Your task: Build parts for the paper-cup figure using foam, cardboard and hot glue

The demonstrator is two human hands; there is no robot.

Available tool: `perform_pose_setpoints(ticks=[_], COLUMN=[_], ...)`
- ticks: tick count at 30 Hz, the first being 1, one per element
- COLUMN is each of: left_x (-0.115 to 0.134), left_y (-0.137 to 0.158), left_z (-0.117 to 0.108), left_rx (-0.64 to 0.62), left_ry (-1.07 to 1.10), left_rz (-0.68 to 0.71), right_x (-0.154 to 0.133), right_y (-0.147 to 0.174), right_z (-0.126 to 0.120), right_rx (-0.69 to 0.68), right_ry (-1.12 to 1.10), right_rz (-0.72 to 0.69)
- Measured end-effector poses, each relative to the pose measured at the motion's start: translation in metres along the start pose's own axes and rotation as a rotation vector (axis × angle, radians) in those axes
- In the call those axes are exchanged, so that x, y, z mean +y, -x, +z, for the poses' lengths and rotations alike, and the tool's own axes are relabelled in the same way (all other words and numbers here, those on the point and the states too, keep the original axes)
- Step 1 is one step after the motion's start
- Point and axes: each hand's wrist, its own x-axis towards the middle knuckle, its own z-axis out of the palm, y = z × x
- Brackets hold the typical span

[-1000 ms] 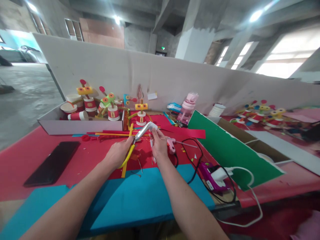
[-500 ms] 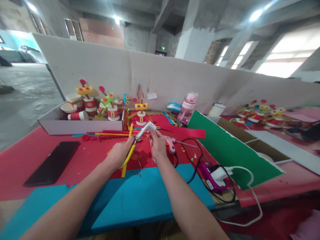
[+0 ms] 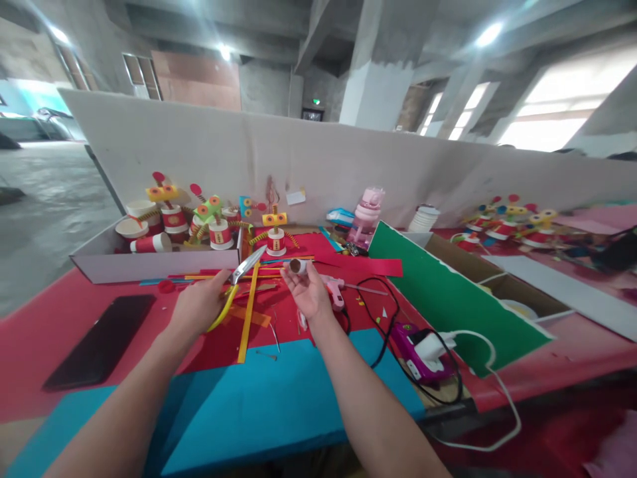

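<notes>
1. Since a second ago the two hands have drawn apart: the scissors (image 3: 237, 282) no longer meet the little roll, and the camera has tipped slightly, so everything sits a touch lower in the frame.
2. Head view, centre: the left hand (image 3: 198, 307) is closed round the yellow handles of the scissors, whose blades stand a little apart and point up and to the right, towards the middle of the frame.
3. Just right of the blade tips, the right hand (image 3: 308, 292) is turned palm up, its fingers pinching a small roll of tape (image 3: 297, 267) with a brown core; the roll is off the worktop (image 3: 74, 312), in front of the paper-cup figures (image 3: 213, 222).
4. By the look of it the roll is light and stiff along its cardboard core, likely tacky at a loose end; the rim is the sensible place to pinch, as the fingers do.
5. Below the hands lie yellow paper strips (image 3: 247, 312) on red sheet, with a blue sheet (image 3: 279, 392) nearer the bottom of the frame.
6. A pink glue gun (image 3: 334, 291) lies just right of the right hand, a black phone (image 3: 99, 338) at far left.
</notes>
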Motion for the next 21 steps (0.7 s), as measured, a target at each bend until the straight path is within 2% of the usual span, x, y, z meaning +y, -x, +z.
perform_pose_setpoints(ticks=[5,7,10,15,21], left_x=[-0.046,-0.066,-0.086,-0.086,-0.090], left_y=[0.039,0.058,0.080,0.094,0.095], left_z=[-0.004,0.002,0.011,0.014,0.029], left_rx=[-0.129,-0.231,-0.268,-0.268,-0.182], left_ry=[-0.040,-0.032,-0.033,0.013,0.060], left_rz=[-0.138,-0.211,-0.248,-0.330,-0.246], right_x=[0.001,0.003,0.006,0.007,0.008], right_y=[0.002,0.004,0.010,0.025,0.029], right_z=[0.004,0.007,0.013,0.021,0.021], right_rx=[-0.058,-0.039,-0.020,-0.136,-0.132], right_ry=[0.085,0.235,0.513,0.779,1.016], right_rz=[-0.070,-0.143,-0.286,-0.471,-0.597])
